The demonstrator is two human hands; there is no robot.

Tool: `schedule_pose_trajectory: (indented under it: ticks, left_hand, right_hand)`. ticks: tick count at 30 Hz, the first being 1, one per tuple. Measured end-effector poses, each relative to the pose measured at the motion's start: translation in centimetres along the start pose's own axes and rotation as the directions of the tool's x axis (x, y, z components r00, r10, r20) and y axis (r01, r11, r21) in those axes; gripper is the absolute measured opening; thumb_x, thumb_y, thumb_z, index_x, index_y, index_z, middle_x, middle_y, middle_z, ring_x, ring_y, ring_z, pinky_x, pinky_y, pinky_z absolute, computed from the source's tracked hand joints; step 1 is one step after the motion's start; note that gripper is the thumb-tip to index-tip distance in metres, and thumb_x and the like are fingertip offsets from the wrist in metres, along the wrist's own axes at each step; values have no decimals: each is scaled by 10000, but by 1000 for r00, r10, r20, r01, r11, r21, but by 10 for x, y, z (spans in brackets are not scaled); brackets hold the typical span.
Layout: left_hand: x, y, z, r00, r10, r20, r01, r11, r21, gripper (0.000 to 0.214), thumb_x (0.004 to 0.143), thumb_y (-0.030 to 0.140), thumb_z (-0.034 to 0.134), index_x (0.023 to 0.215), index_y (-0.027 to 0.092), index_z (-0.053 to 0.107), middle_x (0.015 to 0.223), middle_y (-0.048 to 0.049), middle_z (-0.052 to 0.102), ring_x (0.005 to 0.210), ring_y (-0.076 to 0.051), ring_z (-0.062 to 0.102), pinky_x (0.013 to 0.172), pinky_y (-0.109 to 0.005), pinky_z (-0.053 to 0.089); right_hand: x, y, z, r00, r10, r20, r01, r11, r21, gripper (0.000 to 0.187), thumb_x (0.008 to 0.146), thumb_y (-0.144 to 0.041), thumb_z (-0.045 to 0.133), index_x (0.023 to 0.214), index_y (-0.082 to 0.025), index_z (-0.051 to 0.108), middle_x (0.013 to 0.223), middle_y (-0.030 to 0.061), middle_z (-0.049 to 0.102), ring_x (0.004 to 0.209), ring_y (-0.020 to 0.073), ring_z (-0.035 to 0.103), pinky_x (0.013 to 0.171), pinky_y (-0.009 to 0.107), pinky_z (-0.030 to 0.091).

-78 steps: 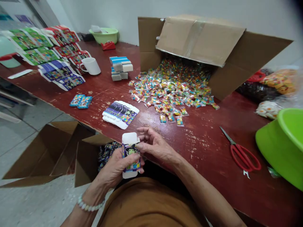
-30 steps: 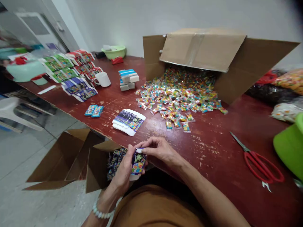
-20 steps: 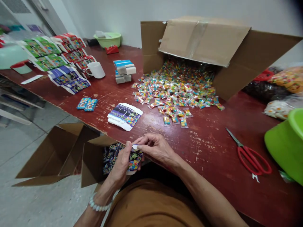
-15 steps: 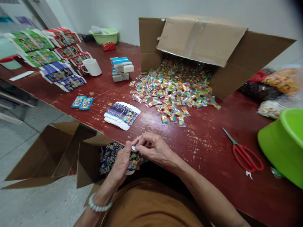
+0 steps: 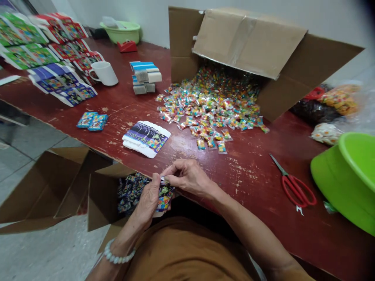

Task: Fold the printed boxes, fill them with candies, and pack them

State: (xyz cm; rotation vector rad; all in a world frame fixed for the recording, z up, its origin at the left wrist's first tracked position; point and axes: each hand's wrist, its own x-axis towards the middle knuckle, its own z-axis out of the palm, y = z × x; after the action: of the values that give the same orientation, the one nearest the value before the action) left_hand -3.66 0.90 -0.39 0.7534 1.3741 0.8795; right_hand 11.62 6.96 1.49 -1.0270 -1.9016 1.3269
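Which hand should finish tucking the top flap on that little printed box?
Probably the right hand: its fingertips pinch the top flap of the small box, while the left hand wraps the box's body and steadies it.

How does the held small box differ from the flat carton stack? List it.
The small box is folded into shape; the flat carton stack lies unfolded. The box sits in the left hand, right hand at its top; the stack rests untouched on the table. Both share purple print.
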Motion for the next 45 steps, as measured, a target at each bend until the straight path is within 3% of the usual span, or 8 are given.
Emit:
schedule_pose_trajectory:
  ticks: [3, 11, 18, 23, 28, 33, 37, 45]
  left_hand:
    - [0, -1, 0, 1000, 5, 9, -5, 1000, -11, 829, 717, 903, 462, 866, 126, 708, 563, -39, 645, 405, -138, 564, 387, -227, 444]
    - [-5, 1, 0, 994, -31, 101, 39, 996, -79, 798, 770, 872, 440, 971, 142, 695, 643, -56, 688, 416, -132, 570, 387, -217, 425]
    - [-5, -1, 3, 993, -49, 110, 58, 995, -85, 787, 756, 869, 470, 956, 148, 712, 617, -55, 690, 402, -141, 573, 387, -226, 430]
    - [-2, -3, 5, 993, -73, 91, 82, 991, -103, 763, 775, 854, 467, 810, 132, 715, 551, -68, 661, 379, -141, 557, 373, -227, 413]
    - [-1, 1, 7, 990, -101, 99, 113, 986, -126, 741, 778, 834, 498, 764, 122, 702, 620, -95, 705, 393, -130, 566, 383, -219, 424]
    - [-1, 0, 5, 987, -112, 112, 127, 983, -132, 655, 819, 765, 525, 758, 136, 701, 604, -74, 697, 411, -132, 575, 410, -219, 441]
    - [0, -1, 5, 993, -76, 90, 88, 987, -136, 623, 829, 737, 538, 772, 140, 706, 629, -76, 705, 429, -143, 574, 421, -234, 455]
    - [-1, -6, 5, 997, -35, 75, 41, 996, -83, 692, 789, 773, 571, 869, 116, 773, 588, -69, 669, 447, -146, 574, 425, -235, 463]
  right_hand:
    - [0, -3, 0, 993, -97, -61, 87, 984, -154, 142, 809, -93, 663, 868, -146, 781, 826, 50, 754, 738, 142, 658, 672, 234, 474]
    - [2, 5, -11, 995, 0, 103, -10, 995, 97, 160, 893, -270, 674, 925, -153, 777, 800, 24, 752, 684, 113, 655, 646, 210, 475]
    - [0, 4, -7, 1000, -19, -23, 17, 996, -93, 112, 782, -109, 659, 814, -148, 760, 715, 1, 726, 596, 90, 612, 564, 183, 429]
    - [-1, 7, -2, 995, 96, 32, -100, 972, 212, 107, 820, -259, 693, 812, -159, 730, 726, 5, 714, 595, 108, 630, 555, 210, 476]
    - [-1, 10, 1, 942, 314, 121, -328, 777, 537, 229, 802, -382, 735, 806, -165, 661, 609, -20, 651, 436, 109, 577, 434, 217, 442]
    - [2, 16, -6, 936, 316, 158, -349, 756, 553, 296, 727, -400, 825, 752, -140, 685, 615, -25, 637, 504, 57, 509, 470, 165, 374]
    - [-1, 14, -4, 939, 257, 229, -344, 722, 601, 313, 744, -431, 808, 856, -160, 698, 694, -15, 681, 525, 92, 577, 506, 211, 467]
    - [-9, 12, -2, 963, 225, 149, -270, 798, 539, 344, 722, -477, 825, 807, -156, 735, 764, 18, 711, 641, 127, 640, 589, 242, 524]
